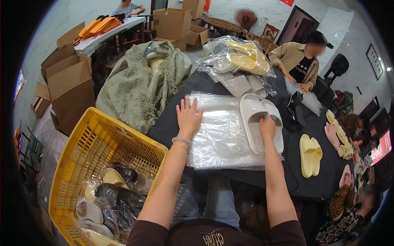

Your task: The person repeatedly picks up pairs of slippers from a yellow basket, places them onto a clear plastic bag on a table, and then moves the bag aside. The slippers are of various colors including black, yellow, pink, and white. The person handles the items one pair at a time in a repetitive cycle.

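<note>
A pair of off-white slide slippers (251, 110) lies side by side on the right part of a thick stack of clear plastic bags (215, 141). My right hand (268, 128) has its fingers closed at the foot openings of the pair, gripping the slippers; some fingertips are hidden inside. Flat on the left edge of the stack rests my left hand (189, 116), fingers spread and holding nothing. The stack sits on a dark-covered table (283, 180).
To my left stands a yellow crate (98, 123) of bagged slippers. Behind it slumps a green woven sack (131, 86). Bagged slippers (246, 61) are heaped beyond the stack. Yellow slippers (308, 153) lie to the right. Across the table, a person (301, 61) handles clear plastic.
</note>
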